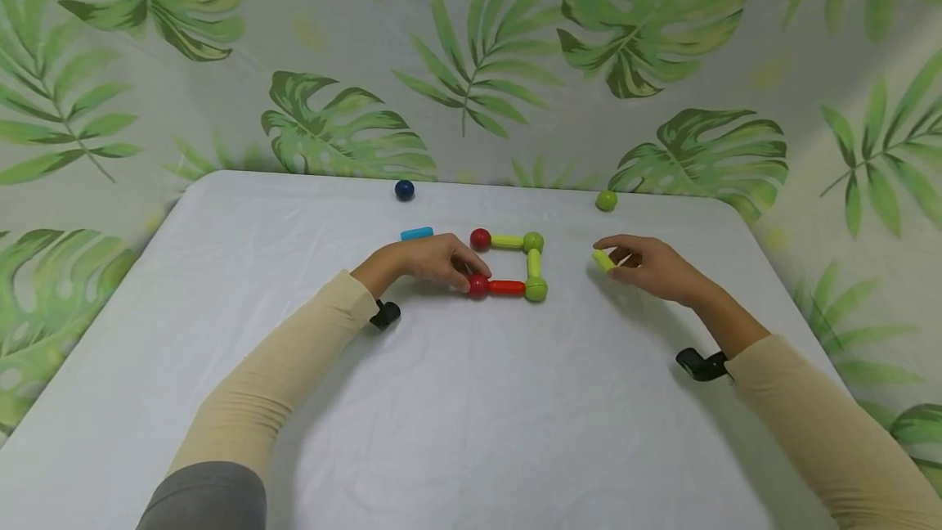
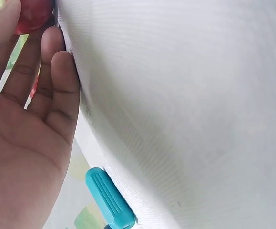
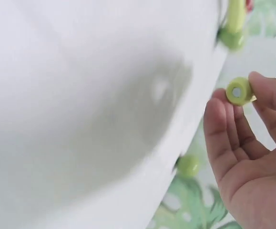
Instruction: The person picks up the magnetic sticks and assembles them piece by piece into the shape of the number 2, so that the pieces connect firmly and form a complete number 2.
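On the white table a three-sided shape of balls and rods lies flat. Its near side is a red rod (image 1: 507, 288) between a red ball (image 1: 478, 285) and a green ball (image 1: 536, 289). A yellow-green rod (image 1: 534, 262) runs back to another green ball (image 1: 533, 243), and a second one (image 1: 507, 241) leads left to a far red ball (image 1: 481, 239). My left hand (image 1: 440, 258) pinches the near red ball between thumb and fingers. To the right of the shape, my right hand (image 1: 648, 267) holds a loose yellow-green rod (image 3: 239, 91), its round end with a pale metallic centre showing.
A blue rod (image 1: 417, 233) lies just behind my left wrist. Near the table's back edge sit a dark blue ball (image 1: 405, 190) on the left and a loose green ball (image 1: 607, 200) on the right. A leaf-patterned cloth (image 1: 486, 47) hangs behind the table.
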A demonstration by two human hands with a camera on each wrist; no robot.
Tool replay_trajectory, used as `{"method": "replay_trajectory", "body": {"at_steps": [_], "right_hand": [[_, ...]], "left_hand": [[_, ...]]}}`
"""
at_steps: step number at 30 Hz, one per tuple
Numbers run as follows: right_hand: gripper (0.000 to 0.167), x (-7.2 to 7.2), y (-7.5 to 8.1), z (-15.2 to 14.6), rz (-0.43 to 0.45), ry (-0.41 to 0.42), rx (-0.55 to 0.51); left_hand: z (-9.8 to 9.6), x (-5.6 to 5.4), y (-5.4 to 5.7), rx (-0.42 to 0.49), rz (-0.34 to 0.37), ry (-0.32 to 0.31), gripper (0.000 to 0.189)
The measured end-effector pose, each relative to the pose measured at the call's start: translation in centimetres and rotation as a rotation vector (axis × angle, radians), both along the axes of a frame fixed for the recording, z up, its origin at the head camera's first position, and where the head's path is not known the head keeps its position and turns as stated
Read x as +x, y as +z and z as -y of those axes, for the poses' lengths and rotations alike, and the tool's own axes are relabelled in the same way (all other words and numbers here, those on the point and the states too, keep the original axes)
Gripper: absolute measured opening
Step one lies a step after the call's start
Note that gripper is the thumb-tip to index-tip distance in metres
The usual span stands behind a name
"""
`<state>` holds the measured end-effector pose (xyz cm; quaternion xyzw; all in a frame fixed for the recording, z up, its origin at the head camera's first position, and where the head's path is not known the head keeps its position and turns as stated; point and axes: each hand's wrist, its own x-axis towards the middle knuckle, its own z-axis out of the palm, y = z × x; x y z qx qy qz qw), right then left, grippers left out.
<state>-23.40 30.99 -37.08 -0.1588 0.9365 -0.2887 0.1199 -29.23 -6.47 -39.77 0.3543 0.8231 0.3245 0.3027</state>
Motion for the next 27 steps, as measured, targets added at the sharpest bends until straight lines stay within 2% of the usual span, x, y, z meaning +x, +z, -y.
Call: {"method": "replay_trajectory", "body": {"at_steps": [6, 11, 15, 20, 27], "right_hand": [[0.048, 4.3, -0.6, 2.3, 0.137, 0.03, -0.189], [0.049, 6.2, -1.5, 5.4, 0.293, 0.046, -0.335], [0.047, 6.8, -2.1, 7.7, 0.389, 0.045, -0.419], [0.044, 6.9, -2.5, 9.9, 0.446, 0.025, -0.457], [0.045, 6.5, -2.8, 12.3, 0.528, -0.057, -0.515]], "left_hand": [[0.0, 0.0, 0.1, -0.001, 0.002, 0.0, 0.039], [0.1, 0.1, 0.3, -0.008, -0.005, 0.01, 0.039], [0.1, 0.1, 0.4, -0.01, 0.0, 0.012, 0.039], [0.0, 0.1, 0.3, -0.005, 0.004, 0.013, 0.039], [0.0, 0.2, 0.2, -0.008, -0.01, 0.014, 0.038]]}}
